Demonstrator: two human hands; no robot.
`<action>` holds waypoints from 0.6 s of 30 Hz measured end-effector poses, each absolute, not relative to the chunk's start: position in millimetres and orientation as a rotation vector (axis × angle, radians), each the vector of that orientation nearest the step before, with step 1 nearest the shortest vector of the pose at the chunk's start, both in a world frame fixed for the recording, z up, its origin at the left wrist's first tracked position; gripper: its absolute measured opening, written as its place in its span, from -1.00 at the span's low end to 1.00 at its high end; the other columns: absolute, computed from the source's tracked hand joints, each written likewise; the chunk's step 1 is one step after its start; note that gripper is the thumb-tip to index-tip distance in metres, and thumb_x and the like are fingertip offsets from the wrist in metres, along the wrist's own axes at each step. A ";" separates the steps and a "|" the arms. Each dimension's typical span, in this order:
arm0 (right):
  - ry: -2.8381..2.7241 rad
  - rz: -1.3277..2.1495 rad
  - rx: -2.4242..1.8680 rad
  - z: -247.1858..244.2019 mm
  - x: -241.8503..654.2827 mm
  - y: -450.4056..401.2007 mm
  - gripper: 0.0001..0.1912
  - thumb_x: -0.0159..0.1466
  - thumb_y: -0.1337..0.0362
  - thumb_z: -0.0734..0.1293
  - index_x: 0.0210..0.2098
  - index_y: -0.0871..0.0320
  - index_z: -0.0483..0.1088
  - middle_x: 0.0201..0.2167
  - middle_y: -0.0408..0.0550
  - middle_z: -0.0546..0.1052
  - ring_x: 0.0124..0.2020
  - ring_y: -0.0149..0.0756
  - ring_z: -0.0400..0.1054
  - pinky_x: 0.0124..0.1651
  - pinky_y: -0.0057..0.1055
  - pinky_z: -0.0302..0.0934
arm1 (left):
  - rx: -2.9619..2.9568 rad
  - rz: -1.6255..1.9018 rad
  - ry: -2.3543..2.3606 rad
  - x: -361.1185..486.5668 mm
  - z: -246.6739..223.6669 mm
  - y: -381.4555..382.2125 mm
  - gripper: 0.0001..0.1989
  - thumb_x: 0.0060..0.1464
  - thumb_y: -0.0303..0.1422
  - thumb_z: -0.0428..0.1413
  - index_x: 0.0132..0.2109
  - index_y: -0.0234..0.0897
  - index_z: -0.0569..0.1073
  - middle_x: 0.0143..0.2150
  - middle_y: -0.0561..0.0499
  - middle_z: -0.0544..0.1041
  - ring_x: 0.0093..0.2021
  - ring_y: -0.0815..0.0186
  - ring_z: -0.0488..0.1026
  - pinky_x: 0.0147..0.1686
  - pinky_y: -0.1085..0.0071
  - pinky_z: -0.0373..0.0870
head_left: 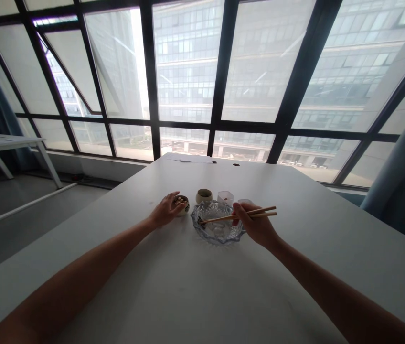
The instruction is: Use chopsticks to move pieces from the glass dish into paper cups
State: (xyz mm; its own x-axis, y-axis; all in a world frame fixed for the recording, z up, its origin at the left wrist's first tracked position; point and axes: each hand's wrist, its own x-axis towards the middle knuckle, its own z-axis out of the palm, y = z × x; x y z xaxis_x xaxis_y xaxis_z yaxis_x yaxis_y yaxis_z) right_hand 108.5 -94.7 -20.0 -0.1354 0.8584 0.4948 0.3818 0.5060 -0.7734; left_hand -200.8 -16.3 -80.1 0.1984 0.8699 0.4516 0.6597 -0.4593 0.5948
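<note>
My left hand (165, 210) is curled round the near left side of a small round cup (187, 209), which holds light brown, nut-like pieces. In my right hand (258, 227) is a pair of wooden chopsticks (260, 212), slanting left over a scalloped clear glass bowl (220, 238). The chopstick tips reach the bowl's left inner side, beside small dark bits (200, 220) too small to name. Behind the bowl stand a second pale cup (204, 195) with dark contents and a clear plastic container (225, 196). Another clear container (244, 201) is partly hidden by my right hand.
Everything stands on a white table (188, 286). White sheets of paper (188, 158) lie at its far edge, near two dark round holes. Beyond are large black-framed windows, a blue curtain (399, 162) at right, and another white table (5, 141) at left.
</note>
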 end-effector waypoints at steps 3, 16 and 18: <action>-1.740 0.603 -1.066 -21.7 111.6 -91.0 -0.37 0.23 -0.30 0.26 -0.56 0.14 0.43 -0.66 -0.02 0.53 -0.58 -0.27 0.39 -0.49 -0.39 0.22 | 2.156 1.129 1.439 -201.9 -89.5 -16.7 -0.24 0.15 0.12 0.04 0.30 -0.35 0.25 0.24 -0.32 0.42 0.22 -0.05 0.40 0.21 -0.02 0.31; -1.833 0.577 -1.003 -23.4 116.3 -89.2 -0.43 0.29 -0.20 0.29 -0.58 0.13 0.42 -0.63 -0.04 0.53 -0.57 -0.30 0.36 -0.44 -0.39 0.23 | 2.137 1.155 1.403 -202.2 -94.8 -15.8 -0.26 0.14 0.10 0.07 0.29 -0.30 0.26 0.22 -0.30 0.45 0.22 -0.05 0.40 0.22 -0.02 0.30; -1.847 0.537 -0.975 -21.6 114.6 -93.0 -0.44 0.31 -0.17 0.28 -0.59 0.13 0.42 -0.63 -0.04 0.53 -0.55 -0.31 0.37 -0.42 -0.38 0.24 | 2.138 1.156 1.402 -202.3 -95.1 -15.7 -0.26 0.14 0.10 0.07 0.29 -0.29 0.26 0.23 -0.30 0.44 0.22 -0.06 0.40 0.23 -0.02 0.30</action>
